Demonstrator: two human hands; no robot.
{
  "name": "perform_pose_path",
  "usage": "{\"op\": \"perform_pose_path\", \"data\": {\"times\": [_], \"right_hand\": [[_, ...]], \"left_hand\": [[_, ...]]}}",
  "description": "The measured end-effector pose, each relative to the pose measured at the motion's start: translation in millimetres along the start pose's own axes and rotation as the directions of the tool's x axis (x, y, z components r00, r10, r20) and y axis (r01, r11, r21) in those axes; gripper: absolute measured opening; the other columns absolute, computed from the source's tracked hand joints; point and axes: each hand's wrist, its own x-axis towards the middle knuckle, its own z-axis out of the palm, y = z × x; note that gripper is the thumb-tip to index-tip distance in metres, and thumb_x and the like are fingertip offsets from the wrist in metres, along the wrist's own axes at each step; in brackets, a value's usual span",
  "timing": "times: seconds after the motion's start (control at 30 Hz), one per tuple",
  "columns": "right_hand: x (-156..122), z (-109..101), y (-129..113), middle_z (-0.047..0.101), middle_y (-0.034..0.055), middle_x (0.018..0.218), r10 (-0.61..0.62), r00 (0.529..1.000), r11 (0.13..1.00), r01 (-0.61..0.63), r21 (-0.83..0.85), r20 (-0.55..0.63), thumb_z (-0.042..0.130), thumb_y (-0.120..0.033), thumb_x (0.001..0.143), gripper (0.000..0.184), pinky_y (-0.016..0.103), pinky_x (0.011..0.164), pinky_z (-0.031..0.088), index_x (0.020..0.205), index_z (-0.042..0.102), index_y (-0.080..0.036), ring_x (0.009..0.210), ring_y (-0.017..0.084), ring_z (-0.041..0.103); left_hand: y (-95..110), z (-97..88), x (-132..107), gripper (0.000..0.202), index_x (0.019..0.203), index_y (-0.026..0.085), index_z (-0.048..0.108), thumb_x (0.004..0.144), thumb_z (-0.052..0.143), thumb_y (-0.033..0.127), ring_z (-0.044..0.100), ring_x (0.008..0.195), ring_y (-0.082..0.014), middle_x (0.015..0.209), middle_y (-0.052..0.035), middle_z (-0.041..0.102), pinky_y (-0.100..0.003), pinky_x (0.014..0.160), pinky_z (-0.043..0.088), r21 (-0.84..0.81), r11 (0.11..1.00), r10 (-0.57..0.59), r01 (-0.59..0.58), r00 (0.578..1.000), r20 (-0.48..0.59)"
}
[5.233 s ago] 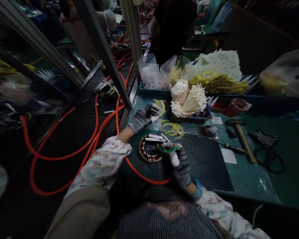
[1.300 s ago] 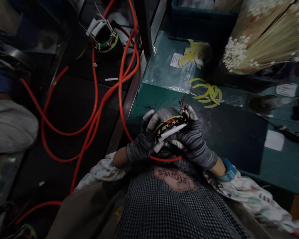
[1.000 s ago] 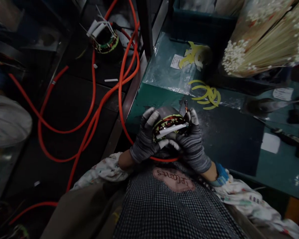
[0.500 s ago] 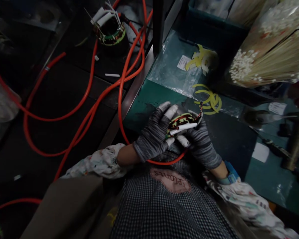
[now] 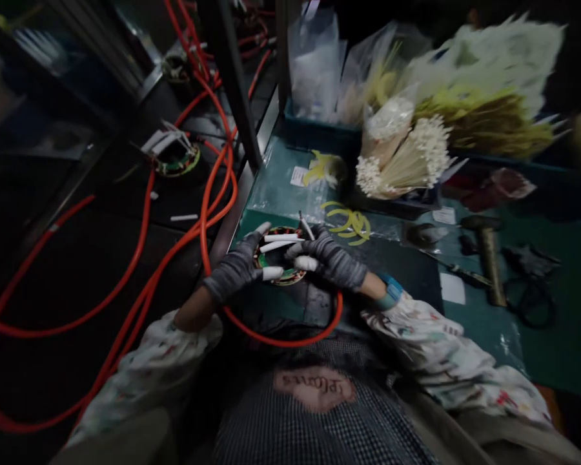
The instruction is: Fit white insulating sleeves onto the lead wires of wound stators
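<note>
Very dark all over, and blurry near the edges. Hard to make out the small parts of the round wire ring (image 5: 277, 258): only some red, green and copper bits on show, with much of the rim hidden under the left hand (image 5: 233, 272) and the right hand (image 5: 330, 257). Can't tell if resting flat on the desk (image 5: 469, 323) or lifted a little above it. Tools on the far right mostly lost in shadow: a hammer (image 5: 487, 255) clear enough, a dark looped thing (image 5: 532, 303) beside it too dim to name. Bags (image 5: 314, 64) at the back smeared by blur. Both arms cut off at the bottom edge.

Left hand in a grey glove, closed around the left side of the ring, thumb below and one finger over the top. Right hand gloved too, closed on the right side, with a blue band (image 5: 390, 294) at the wrist. Two white tubes (image 5: 279, 242) lying across the ring's middle, between both hands. Ring near the front-left corner of the desk, close to the body.

Green desk top with a dark mat (image 5: 401, 271) under the hands. Yellow curved strips (image 5: 349, 223) just behind the ring, on clear plastic. Further back, a bunch of thin sticks (image 5: 401, 161) with white tips, and a blue bin (image 5: 314, 132). A small white paper (image 5: 452, 288) on the mat. Orange hose (image 5: 285, 344) looping round the desk's front edge and away over the dark surface on the left. Another wire ring (image 5: 173, 155) sitting there, well apart. A dark metal post (image 5: 232, 90) rising between that side and the desk.
</note>
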Motion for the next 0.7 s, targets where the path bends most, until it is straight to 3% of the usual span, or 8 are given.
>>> {"op": "perform_pose_path", "data": {"times": [0.1, 0.17, 0.23, 0.3, 0.4, 0.47, 0.57, 0.7], "right_hand": [[10, 5, 5, 0.072, 0.0099, 0.116, -0.060, 0.998, 0.998, 0.059, 0.020, 0.020, 0.058, -0.032, 0.108, 0.023, 0.043, 0.102, 0.059, 0.117, 0.077, -0.021, 0.109, 0.023, 0.065], [9, 12, 8, 0.073, 0.0079, 0.112, -0.071, 0.991, 0.997, 0.073, 0.020, -0.112, 0.052, -0.029, 0.110, 0.023, 0.039, 0.100, 0.059, 0.119, 0.072, -0.021, 0.105, 0.021, 0.067], [2, 14, 12, 0.073, 0.0062, 0.112, -0.049, 0.942, 0.999, 0.053, 0.001, -0.331, 0.047, -0.026, 0.111, 0.023, 0.037, 0.098, 0.059, 0.122, 0.067, -0.021, 0.104, 0.019, 0.070], [-12, 0, 19, 0.072, 0.0066, 0.116, -0.001, 0.826, 0.999, -0.029, -0.045, -0.564, 0.049, -0.029, 0.110, 0.021, 0.039, 0.100, 0.059, 0.122, 0.064, -0.022, 0.109, 0.020, 0.070], [-35, -48, 41, 0.067, 0.0106, 0.124, 0.013, 0.593, 0.955, -0.245, -0.165, -0.805, 0.062, -0.036, 0.103, 0.020, 0.057, 0.113, 0.049, 0.117, 0.068, -0.023, 0.123, 0.029, 0.063], [-46, -84, 60, 0.068, 0.0116, 0.122, -0.096, 0.530, 0.813, -0.446, -0.374, -0.842, 0.073, -0.046, 0.092, 0.031, 0.064, 0.110, 0.047, 0.114, 0.074, -0.024, 0.121, 0.034, 0.062], [-47, -118, 82, 0.068, 0.0174, 0.129, -0.109, 0.567, 0.733, -0.509, -0.451, -0.817, 0.083, -0.048, 0.081, 0.038, 0.073, 0.110, 0.041, 0.109, 0.081, -0.023, 0.127, 0.043, 0.060], [-39, -124, 71, 0.075, 0.0142, 0.116, -0.039, 0.637, 0.795, -0.446, -0.410, -0.770, 0.075, -0.043, 0.090, 0.021, 0.065, 0.107, 0.049, 0.096, 0.083, -0.025, 0.119, 0.037, 0.068]], "left_hand": [[0, -0.1, -3, 0.077, 0.144, 0.031, 0.068, 0.073, 0.096, 0.046, 0.069, 0.123, -0.0430, 0.139, -0.0129, 0.072, -0.065, 0.107, 0.058, 0.294, 0.948, 0.188, -0.122, 0.960, -0.208], [11, 5.7, -10, 0.044, 0.131, 0.036, 0.074, 0.087, 0.081, 0.030, 0.073, 0.112, -0.0378, 0.126, -0.0066, 0.078, -0.060, 0.099, 0.060, 0.488, 0.839, 0.330, -0.241, 0.938, -0.103], [25, 11.6, -17, 0.041, 0.122, 0.038, 0.077, 0.093, 0.062, 0.013, 0.075, 0.105, -0.0342, 0.113, -0.0024, 0.082, -0.055, 0.091, 0.060, 0.607, 0.717, 0.378, -0.341, 0.923, 0.073], [40, 16.6, -23, 0.049, 0.126, 0.036, 0.074, 0.090, 0.055, 0.008, 0.075, 0.111, -0.0341, 0.116, -0.0032, 0.083, -0.055, 0.093, 0.058, 0.660, 0.659, 0.353, -0.361, 0.923, 0.153], [50, 25.2, -27, 0.042, 0.133, 0.026, 0.067, 0.092, 0.059, 0.021, 0.073, 0.120, -0.0338, 0.128, -0.0092, 0.079, -0.059, 0.108, 0.054, 0.639, 0.680, 0.360, -0.358, 0.923, 0.134], [47, 33.8, -28, 0.033, 0.130, 0.023, 0.064, 0.098, 0.063, 0.029, 0.074, 0.117, -0.0321, 0.123, -0.0102, 0.080, -0.059, 0.111, 0.054, 0.637, 0.685, 0.417, -0.353, 0.907, 0.054], [35, 48.3, -27, 0.020, 0.119, 0.024, 0.063, 0.100, 0.068, 0.029, 0.077, 0.100, -0.0292, 0.102, -0.0065, 0.080, -0.055, 0.103, 0.060, 0.695, 0.644, 0.512, -0.319, 0.855, -0.082], [26, 59.8, -28, 0.020, 0.112, 0.024, 0.064, 0.096, 0.073, 0.031, 0.077, 0.099, -0.0292, 0.099, -0.0066, 0.078, -0.057, 0.109, 0.057, 0.692, 0.669, 0.495, -0.272, 0.857, -0.141]]}}
